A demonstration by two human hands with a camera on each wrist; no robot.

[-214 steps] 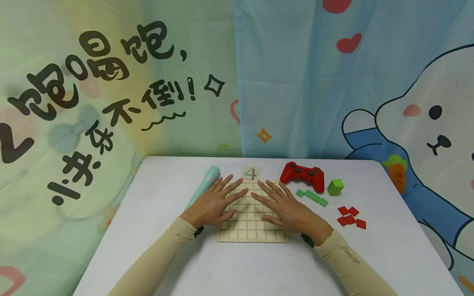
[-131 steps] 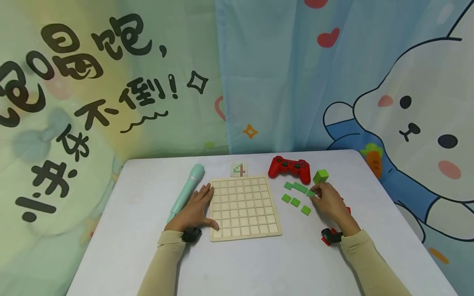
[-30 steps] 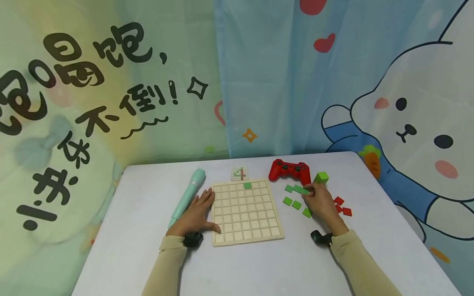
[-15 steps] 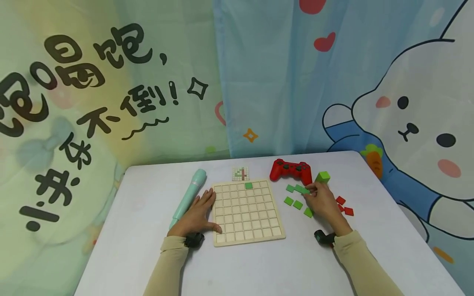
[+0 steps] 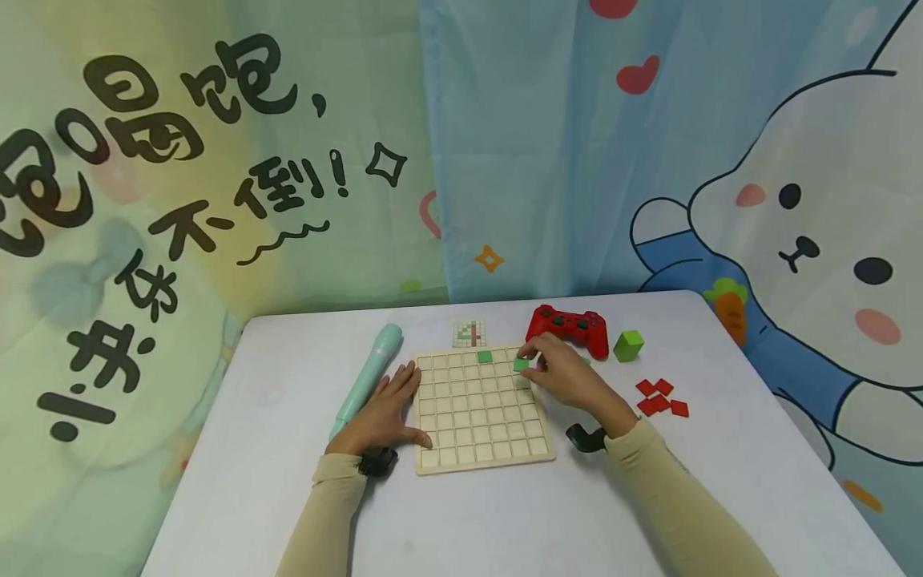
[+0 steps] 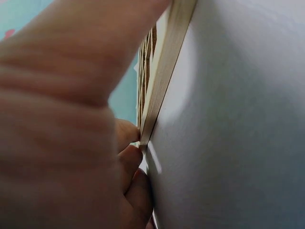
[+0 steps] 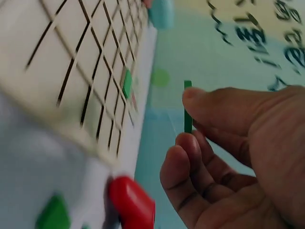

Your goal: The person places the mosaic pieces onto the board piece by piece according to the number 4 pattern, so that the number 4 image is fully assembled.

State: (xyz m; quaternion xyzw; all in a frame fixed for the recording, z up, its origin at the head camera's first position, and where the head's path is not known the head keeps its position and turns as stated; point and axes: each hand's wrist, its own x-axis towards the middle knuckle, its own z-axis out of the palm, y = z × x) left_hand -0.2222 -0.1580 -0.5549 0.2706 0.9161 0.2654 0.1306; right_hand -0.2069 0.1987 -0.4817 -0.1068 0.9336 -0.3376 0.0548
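Observation:
My right hand (image 5: 570,378) pinches a green square tile (image 5: 521,365) between thumb and fingers, over the far right corner of the wooden grid board (image 5: 479,417). In the right wrist view the pinched tile (image 7: 188,112) stands edge-on, apart from the board. Another green tile (image 5: 485,357) lies in a cell of the board's far row. My left hand (image 5: 382,418) rests at the board's left edge with fingers extended, its thumb over the near left corner. The left wrist view shows fingertips right at the board's side wall (image 6: 164,71).
Behind the board lies a small pattern card (image 5: 469,333). A mint microphone-shaped object (image 5: 368,378) is left of the board. On the right are a red game controller (image 5: 570,327), a green cube (image 5: 629,345) and several red tiles (image 5: 659,398). My right arm hides most loose green tiles.
Both hands were spread over the board at first. A green tile now lies in its far row. My right hand has since picked up another tile and moved left; the left stays put.

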